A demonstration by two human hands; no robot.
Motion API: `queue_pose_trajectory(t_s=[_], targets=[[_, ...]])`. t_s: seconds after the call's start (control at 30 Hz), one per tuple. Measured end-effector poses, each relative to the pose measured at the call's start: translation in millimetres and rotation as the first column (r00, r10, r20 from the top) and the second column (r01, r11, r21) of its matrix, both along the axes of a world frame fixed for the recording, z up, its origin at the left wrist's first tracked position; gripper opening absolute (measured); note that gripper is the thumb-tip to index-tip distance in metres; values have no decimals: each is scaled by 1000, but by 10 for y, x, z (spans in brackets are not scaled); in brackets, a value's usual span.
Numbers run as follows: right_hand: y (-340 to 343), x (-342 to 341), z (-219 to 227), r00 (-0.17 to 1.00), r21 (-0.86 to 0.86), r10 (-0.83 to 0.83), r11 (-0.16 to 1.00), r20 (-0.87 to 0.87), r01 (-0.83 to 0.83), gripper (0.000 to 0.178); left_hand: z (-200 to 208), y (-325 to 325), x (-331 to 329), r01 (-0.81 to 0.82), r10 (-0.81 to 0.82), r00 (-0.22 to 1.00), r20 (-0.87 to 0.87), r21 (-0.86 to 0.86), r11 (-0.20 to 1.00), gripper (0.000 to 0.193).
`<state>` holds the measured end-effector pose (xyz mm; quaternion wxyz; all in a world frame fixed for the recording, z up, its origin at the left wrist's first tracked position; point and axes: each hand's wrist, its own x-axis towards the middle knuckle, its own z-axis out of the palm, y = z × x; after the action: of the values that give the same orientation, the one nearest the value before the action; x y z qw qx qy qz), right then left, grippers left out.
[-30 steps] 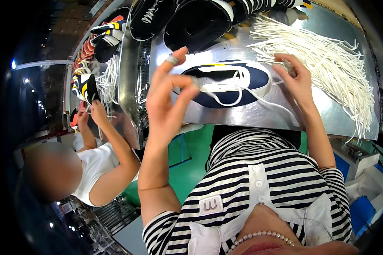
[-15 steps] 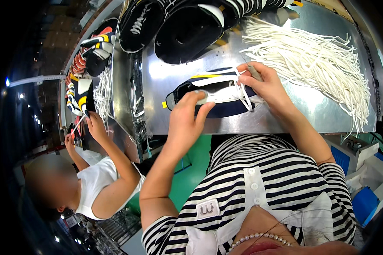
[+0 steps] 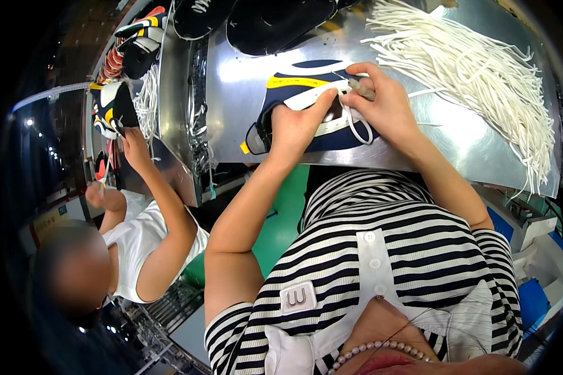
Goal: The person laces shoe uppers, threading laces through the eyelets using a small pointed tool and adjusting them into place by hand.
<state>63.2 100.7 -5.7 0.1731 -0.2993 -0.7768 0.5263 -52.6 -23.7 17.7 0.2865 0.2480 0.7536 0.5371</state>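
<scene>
A navy, white and yellow shoe upper (image 3: 338,140) lies on the metal table in front of me, its opening toward the left. My left hand (image 3: 292,130) grips it, fingers inside the opening and thumb along the white lacing edge. Between the fingertips of my right hand (image 3: 386,105) is a small awl-like tool (image 3: 364,92) with a tan handle; its thin point reaches toward the lacing edge. A white shoelace (image 3: 360,134) hangs in a loop below the right fingers, across the front of the upper. Where its end lies is hidden by the fingers.
A big bundle of white laces (image 3: 469,90) spreads over the right of the table (image 3: 231,100). Black shoe pieces (image 3: 275,28) stand at the far side. On the left a co-worker (image 3: 150,256) in white handles a similar shoe upper (image 3: 111,106). Grey and blue bins (image 3: 547,259) stand lower right.
My left hand has gone into the opening and gripped the upper's edge. My right hand with the tool has moved slightly left, close to the left thumb. The upper is tilted, showing more of its far side.
</scene>
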Motion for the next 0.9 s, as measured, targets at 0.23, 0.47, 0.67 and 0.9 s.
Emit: queue_pose_trajectory(t_s=[0.23, 0.47, 0.67, 0.9], targets=[[-74, -12, -66, 998, 41, -11, 999, -54, 13, 38, -36, -48, 34, 18, -16, 999, -31, 86, 996, 19], [-42, 82, 94, 996, 49, 63, 997, -68, -60, 31, -86, -43, -18, -4, 6, 1000, -25, 68, 998, 20], [18, 187, 81, 974, 71, 174, 984, -145, -165, 15, -53, -31, 5, -23, 24, 997, -73, 22, 1000, 20], [51, 155, 144, 976, 124, 210, 969, 51, -215, 15, -95, -88, 21, 10, -10, 999, 32, 4, 1000, 19]])
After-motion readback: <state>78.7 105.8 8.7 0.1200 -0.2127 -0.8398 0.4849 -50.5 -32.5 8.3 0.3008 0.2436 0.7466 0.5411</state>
